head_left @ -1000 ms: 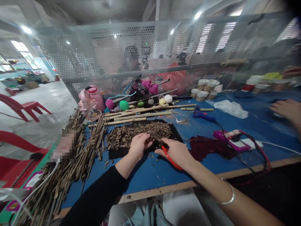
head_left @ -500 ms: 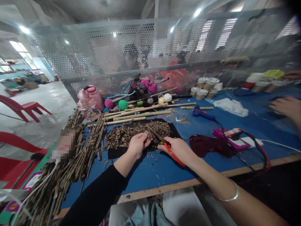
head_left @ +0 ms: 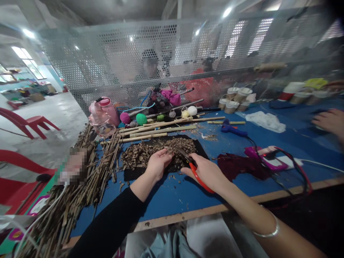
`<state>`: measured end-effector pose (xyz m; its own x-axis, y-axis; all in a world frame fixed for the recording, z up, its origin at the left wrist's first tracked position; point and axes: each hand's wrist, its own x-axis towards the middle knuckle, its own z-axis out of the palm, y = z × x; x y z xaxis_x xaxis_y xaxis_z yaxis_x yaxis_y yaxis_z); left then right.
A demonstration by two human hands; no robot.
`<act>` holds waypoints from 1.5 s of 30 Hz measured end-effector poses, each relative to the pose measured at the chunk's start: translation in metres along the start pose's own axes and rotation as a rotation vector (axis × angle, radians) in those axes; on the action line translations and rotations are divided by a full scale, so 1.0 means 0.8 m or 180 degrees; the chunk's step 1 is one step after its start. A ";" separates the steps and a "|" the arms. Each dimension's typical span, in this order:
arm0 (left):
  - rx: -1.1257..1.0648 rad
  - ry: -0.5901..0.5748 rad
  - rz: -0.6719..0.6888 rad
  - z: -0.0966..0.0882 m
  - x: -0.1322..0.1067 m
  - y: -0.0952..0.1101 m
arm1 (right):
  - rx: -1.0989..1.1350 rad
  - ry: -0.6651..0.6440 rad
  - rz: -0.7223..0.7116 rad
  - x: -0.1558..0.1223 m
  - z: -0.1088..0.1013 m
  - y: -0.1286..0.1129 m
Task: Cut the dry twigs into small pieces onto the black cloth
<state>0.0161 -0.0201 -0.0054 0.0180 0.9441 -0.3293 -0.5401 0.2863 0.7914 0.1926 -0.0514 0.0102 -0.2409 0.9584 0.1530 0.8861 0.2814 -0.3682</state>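
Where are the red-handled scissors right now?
Head view, just right of centre: the red-handled scissors are in the person's right hand, blades over the brown scraps on the black mat.

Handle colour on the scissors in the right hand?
The scissor handle is red; it shows best in the head view.

scraps (head_left: 139, 154) on apparent cloth (head_left: 131, 175), right of twigs (head_left: 71, 206)

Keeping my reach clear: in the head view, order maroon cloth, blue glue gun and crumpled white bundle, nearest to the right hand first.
1. Maroon cloth: right of the right hand.
2. Blue glue gun: beyond, rightward.
3. White bundle: farther back, right.
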 end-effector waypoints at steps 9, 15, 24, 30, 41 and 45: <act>0.1545 0.0138 0.0565 -0.008 0.008 -0.003 | -0.0075 0.0071 -0.0113 0.005 -0.001 0.012; 0.3049 -0.0014 0.1135 -0.025 0.020 0.005 | -0.0141 0.0107 0.0024 0.007 -0.010 0.013; 0.4972 -0.0082 0.3120 -0.020 0.002 0.033 | 0.0022 0.0126 0.0243 -0.001 -0.028 0.016; 0.5083 0.0250 0.2566 -0.002 0.004 0.001 | 0.0102 0.0134 0.0245 -0.007 -0.030 0.019; 0.3857 0.0362 0.1886 -0.003 0.018 -0.005 | 0.0082 -0.0077 0.0213 -0.013 -0.023 0.024; 0.3266 0.0394 0.1693 -0.003 0.018 -0.002 | -0.0023 -0.0108 -0.0047 -0.014 -0.016 0.025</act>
<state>0.0154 -0.0076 -0.0123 -0.1191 0.9788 0.1668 0.4815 -0.0900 0.8718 0.2183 -0.0571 0.0129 -0.2671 0.9552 0.1272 0.8851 0.2954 -0.3595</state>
